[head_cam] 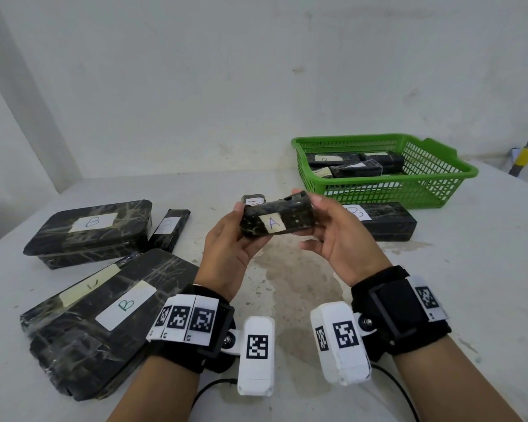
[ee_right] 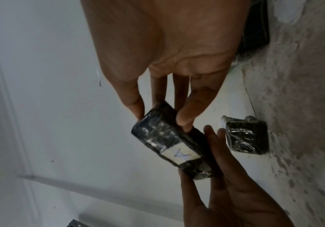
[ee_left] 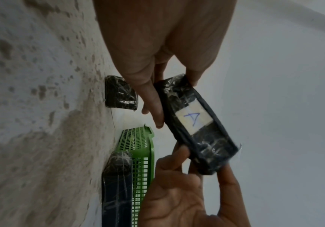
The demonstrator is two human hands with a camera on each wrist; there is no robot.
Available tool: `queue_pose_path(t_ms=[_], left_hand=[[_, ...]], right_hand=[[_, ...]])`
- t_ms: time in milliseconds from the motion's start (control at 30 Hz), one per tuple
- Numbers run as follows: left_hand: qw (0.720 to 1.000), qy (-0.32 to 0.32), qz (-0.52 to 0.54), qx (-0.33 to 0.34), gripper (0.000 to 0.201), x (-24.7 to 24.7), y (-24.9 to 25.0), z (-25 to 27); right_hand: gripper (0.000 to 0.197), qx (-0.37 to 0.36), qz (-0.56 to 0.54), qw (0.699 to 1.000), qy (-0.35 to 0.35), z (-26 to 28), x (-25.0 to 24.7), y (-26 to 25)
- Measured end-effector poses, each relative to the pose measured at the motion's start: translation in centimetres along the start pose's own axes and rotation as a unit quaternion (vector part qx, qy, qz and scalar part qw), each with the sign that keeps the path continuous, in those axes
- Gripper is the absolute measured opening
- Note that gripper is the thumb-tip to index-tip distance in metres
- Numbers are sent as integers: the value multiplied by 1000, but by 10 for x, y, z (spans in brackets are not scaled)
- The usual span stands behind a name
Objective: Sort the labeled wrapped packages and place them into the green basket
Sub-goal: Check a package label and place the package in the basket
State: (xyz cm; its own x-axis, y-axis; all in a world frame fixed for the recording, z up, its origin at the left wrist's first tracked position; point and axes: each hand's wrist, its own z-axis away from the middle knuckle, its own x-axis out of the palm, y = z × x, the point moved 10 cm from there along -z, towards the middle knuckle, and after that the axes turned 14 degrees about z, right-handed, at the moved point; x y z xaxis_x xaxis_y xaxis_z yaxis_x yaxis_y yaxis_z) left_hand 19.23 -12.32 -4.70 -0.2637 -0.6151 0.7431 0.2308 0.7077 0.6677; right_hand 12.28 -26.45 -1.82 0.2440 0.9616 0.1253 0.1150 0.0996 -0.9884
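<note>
A small black wrapped package labeled A (head_cam: 275, 222) is held above the table's middle by both hands. My left hand (head_cam: 241, 223) grips its left end, with the thumb on the near side and the fingers behind. My right hand (head_cam: 314, 223) pinches its right end. In the left wrist view the package labeled A (ee_left: 194, 122) shows its label between my left hand (ee_left: 175, 86) and my right hand (ee_left: 186, 165). In the right wrist view my right hand (ee_right: 159, 113) pinches the package labeled A (ee_right: 169, 145). The green basket (head_cam: 378, 193) stands at the back right with several wrapped packages inside.
On the table lie a second small A package (head_cam: 253, 201), a long B package (head_cam: 381, 222) in front of the basket, a flat B package (head_cam: 89, 233), a slim package (head_cam: 169, 229), and a large B package (head_cam: 104, 315) at the near left. A yellow-banded tool (head_cam: 523, 156) leans at the far right.
</note>
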Motion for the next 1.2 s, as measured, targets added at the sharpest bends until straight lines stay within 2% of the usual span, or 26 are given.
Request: queue_pose_path(t_ms=[67, 200, 367, 467, 567, 667, 800, 900, 1067, 1200], left_hand=[[1000, -3, -5, -16, 39, 0, -3, -1], [998, -13, -30, -51, 44, 2, -9, 0], [993, -22, -93, -73, 60, 0, -15, 2], [989, -69, -107, -74, 74, 8, -16, 2], [986, -122, -93, -72, 83, 19, -18, 6], [983, -138, -106, -55, 82, 23, -17, 8], [981, -130, -137, -49, 85, 22, -15, 7], [974, -141, -168, -49, 78, 25, -16, 9], [965, -158, -201, -64, 85, 29, -20, 13], [962, -154, -216, -59, 72, 29, -21, 15]], right_hand=[[25, -22, 20, 999, -25, 2, 6, -5], [37, -47, 26, 996, -68, 7, 19, -10], [26, -52, -47, 996, -63, 9, 21, -16], [23, -44, -87, 993, -61, 9, 20, -16], [21, -45, -67, 994, -67, 11, 24, -16], [22, -52, 8, 997, -60, 13, 26, -13], [21, -100, 106, 989, -3, 13, 15, -19], [25, -116, 98, 988, 24, 13, 10, -23], [23, -130, 72, 988, 53, 12, 4, -24], [19, -125, 51, 989, 55, 11, 3, -23]])
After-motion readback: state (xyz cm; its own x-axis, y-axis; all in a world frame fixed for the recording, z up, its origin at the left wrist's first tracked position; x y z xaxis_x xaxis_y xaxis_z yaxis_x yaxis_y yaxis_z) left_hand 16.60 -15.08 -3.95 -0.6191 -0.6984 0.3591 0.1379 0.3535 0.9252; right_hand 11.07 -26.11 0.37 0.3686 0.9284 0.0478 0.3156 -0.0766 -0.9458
